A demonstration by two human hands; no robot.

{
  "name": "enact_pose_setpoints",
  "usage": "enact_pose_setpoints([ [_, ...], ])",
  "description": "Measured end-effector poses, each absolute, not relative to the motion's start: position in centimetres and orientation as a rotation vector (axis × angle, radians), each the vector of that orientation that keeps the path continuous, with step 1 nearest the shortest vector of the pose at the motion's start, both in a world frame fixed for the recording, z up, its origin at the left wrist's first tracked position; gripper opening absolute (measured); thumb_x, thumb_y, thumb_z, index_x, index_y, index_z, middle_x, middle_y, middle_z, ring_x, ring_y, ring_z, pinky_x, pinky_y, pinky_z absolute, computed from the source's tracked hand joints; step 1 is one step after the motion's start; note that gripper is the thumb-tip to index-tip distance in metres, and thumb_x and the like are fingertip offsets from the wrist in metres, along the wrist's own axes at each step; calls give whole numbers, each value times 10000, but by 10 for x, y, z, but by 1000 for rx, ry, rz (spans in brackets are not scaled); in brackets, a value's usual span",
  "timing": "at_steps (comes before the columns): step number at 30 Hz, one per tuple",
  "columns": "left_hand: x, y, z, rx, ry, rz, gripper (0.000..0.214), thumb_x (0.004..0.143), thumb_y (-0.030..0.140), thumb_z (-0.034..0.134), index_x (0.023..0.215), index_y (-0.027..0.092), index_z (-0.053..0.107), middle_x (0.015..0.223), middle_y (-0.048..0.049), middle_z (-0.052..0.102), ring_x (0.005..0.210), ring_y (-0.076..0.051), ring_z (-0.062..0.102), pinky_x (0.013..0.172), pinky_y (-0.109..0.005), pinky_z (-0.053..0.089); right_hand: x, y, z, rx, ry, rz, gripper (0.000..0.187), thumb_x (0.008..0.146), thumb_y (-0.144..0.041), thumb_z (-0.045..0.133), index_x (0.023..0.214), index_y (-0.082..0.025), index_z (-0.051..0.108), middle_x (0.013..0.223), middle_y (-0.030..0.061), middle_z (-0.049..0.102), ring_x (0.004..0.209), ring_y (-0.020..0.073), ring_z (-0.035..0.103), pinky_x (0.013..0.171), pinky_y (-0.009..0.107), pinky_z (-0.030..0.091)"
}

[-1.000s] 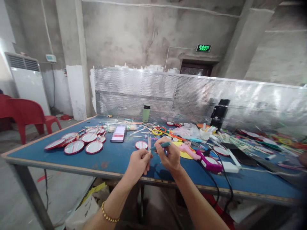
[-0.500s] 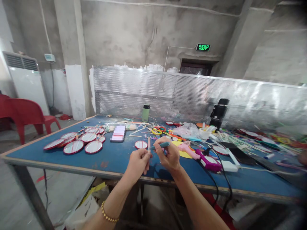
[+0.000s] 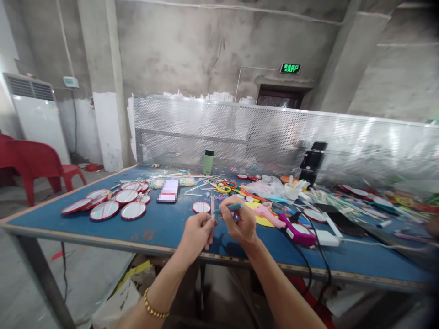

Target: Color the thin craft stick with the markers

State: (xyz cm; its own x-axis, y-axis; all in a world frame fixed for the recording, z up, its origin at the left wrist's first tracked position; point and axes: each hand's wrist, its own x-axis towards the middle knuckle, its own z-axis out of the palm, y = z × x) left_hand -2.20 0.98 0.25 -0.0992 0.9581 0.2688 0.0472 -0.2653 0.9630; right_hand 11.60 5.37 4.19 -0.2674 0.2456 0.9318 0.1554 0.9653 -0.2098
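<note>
My left hand point(image 3: 196, 230) is closed, its thumb and fingers pinching a thin flat wooden stick point(image 3: 212, 201) that stands up from the fingertips. In my right hand point(image 3: 242, 224) a teal pen point(image 3: 233, 208) is gripped like a writing tool. Its tip points left at the stick, close to my left fingertips; whether it touches I cannot tell. Just behind the left hand lies a small round mirror point(image 3: 201, 207) with a red rim. Both hands are above the front part of the blue table point(image 3: 164, 228).
Several red-rimmed round mirrors point(image 3: 133, 210) are piled at the left. A phone point(image 3: 168, 191) and a green bottle point(image 3: 208, 162) stand farther back. Right of my hands are a pink glue gun point(image 3: 265, 211), a purple device point(image 3: 297, 230), black cables point(image 3: 324, 260) and loose sticks. A perforated metal screen point(image 3: 219, 123) borders the back.
Almost nothing differs. Both hands keep their grips on the stick and pen, and the view has shifted very slightly.
</note>
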Motion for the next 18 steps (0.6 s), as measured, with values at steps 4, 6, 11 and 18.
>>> enact_pose_setpoints([
  [4,-22,10,2,1373,1168,1467,371,820,535,626,702,184,608,371,62,526,266,-80,417,322,-175,263,116,55,41,-302,-1863,97,139,980,-222,533,853,-220,589,768,27,631,680,149,596,645,292,494],
  [6,-22,11,2,1372,1164,1468,372,822,538,627,704,185,607,372,63,529,265,-81,414,322,-177,263,116,55,41,-303,-1876,94,138,978,-220,538,850,-220,588,761,23,626,681,150,596,647,291,493],
  [11,-22,11,2,1373,1169,1471,347,824,508,618,698,184,608,366,61,527,263,-83,411,320,-181,266,116,55,41,-293,-1845,97,139,978,-204,533,855,-218,598,782,25,638,689,149,603,653,287,499],
  [18,-22,12,1,1381,1172,1474,336,821,500,609,696,188,607,368,63,526,265,-84,414,319,-181,270,116,55,41,-307,-1851,76,128,975,-209,538,864,-217,602,796,29,649,700,149,612,661,292,509],
])
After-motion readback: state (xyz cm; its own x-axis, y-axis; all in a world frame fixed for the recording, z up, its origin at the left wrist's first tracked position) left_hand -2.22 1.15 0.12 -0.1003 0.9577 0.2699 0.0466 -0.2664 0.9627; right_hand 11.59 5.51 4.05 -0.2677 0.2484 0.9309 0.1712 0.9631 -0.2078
